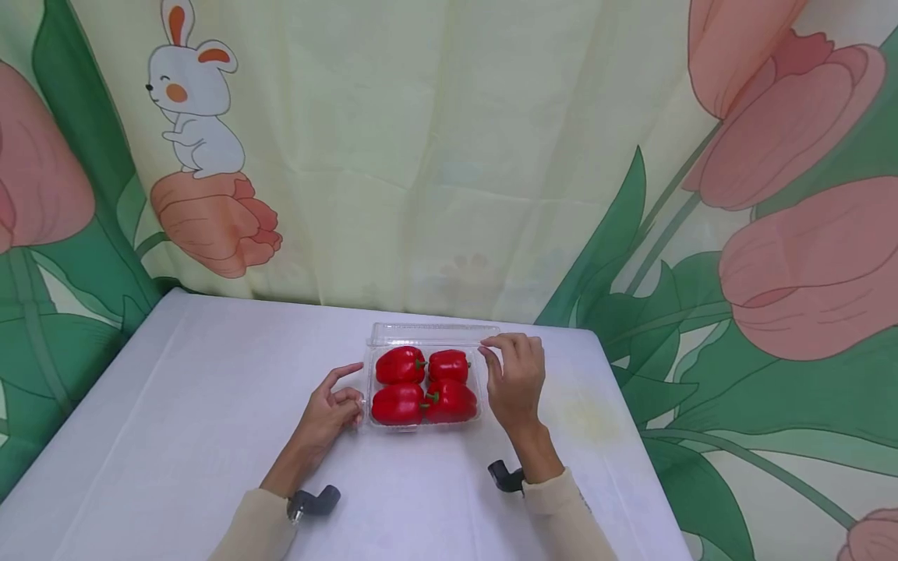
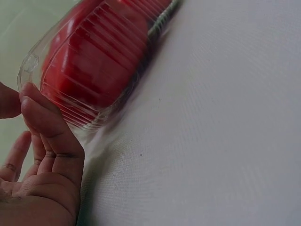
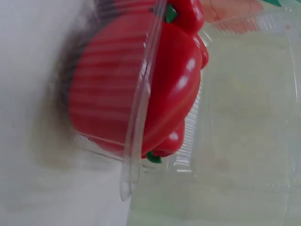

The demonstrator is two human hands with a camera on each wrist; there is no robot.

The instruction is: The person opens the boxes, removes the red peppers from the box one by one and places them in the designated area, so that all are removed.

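Observation:
Several red bell peppers (image 1: pixel 398 403) with green stems sit in a clear plastic box (image 1: pixel 396 428) on the table. Its clear lid (image 1: pixel 433 335) is raised along the far side; the right wrist view shows it swung away from the peppers. My left hand (image 1: pixel 327 411) is at the box's left side, index finger extended and the others loosely bent, a fingertip touching the rim (image 2: pixel 29 66). My right hand (image 1: pixel 517 380) is at the far right corner, thumb and index tips close together by the lid's edge. The right wrist view leaves the hand out, so their grip is unclear.
A white cloth covers the table (image 1: pixel 421 499). Behind it hangs a curtain (image 1: pixel 435 171) printed with tulips and a rabbit. Each wrist carries a black camera mount, such as the left mount (image 1: pixel 316 500).

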